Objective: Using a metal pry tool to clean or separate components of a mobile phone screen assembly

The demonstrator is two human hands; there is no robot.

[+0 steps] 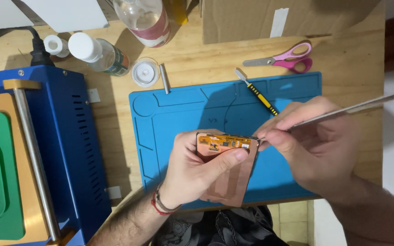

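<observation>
Left hand [192, 175]: my grip wraps the panel [229, 171], thumb pressed flat across its copper-coloured back, fingers hidden behind; the panel stands tilted above the mat [178, 114], its top edge with the small orange flex strip uppermost.

Right hand [311, 150]: grip pinched together on the tweezers [343, 111], a long steel pair running up and right past the worktop edge; the tip meets the panel's top right corner, just beside my left thumb tip.

Mat: one, blue, with moulded compartments, lying on the wooden worktop [197, 64] under both hands.

Pry tool [257, 92]: one, black and yellow handle, metal blade, lying slantwise on the mat's upper part.

Scissors [281, 58]: one pair, pink handles, on bare wood above the mat.

Bottles: three. One clear with a red and white band [144, 20] at the top edge; one with a white cap and green label [99, 53] lying aslant; one small white one [55, 45] beside it.

Lid [145, 73]: one, round, clear, near the mat's upper left corner, a short metal rod [164, 78] just beside it.

Box [251, 18]: one, brown cardboard, a strip of white tape on its face, at the far edge.

Machine [55, 146]: one, blue casing, green pad, steel bar, at my left.
</observation>
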